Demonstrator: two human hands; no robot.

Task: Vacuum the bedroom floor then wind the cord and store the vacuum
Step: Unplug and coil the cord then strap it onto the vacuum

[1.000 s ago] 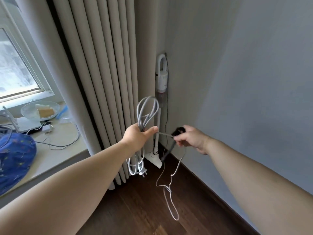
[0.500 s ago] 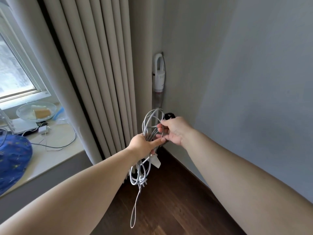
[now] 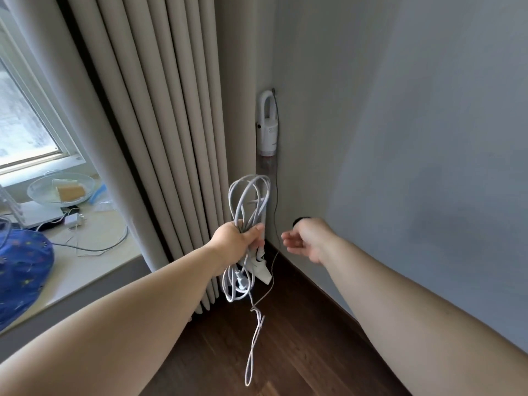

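My left hand (image 3: pixel 238 238) grips a bundle of white vacuum cord (image 3: pixel 248 201). Loops stand above the fist, and more loops and the plug hang below it. One loose length of cord (image 3: pixel 253 347) dangles toward the wooden floor. The white stick vacuum (image 3: pixel 267 130) stands upright in the corner against the wall, its floor head (image 3: pixel 264 272) behind the hanging cord. My right hand (image 3: pixel 305 241) is a little to the right of the bundle, fingers apart and loosely curled, not touching the cord. A small black object (image 3: pixel 303 220) shows at its far side; whether the hand holds it is unclear.
Beige curtains (image 3: pixel 160 124) hang just left of the vacuum. Further left, a window ledge (image 3: pixel 94 261) carries a glass bowl (image 3: pixel 61 190), a charger with thin cables (image 3: pixel 75 220) and a blue cloth bundle (image 3: pixel 20 267). A grey wall (image 3: pixel 414 138) closes the right side.
My right hand brought cord to the bundle, then let go and moved off to the right. The bundle in my left hand is thicker, and the loose tail is shorter than a second ago.
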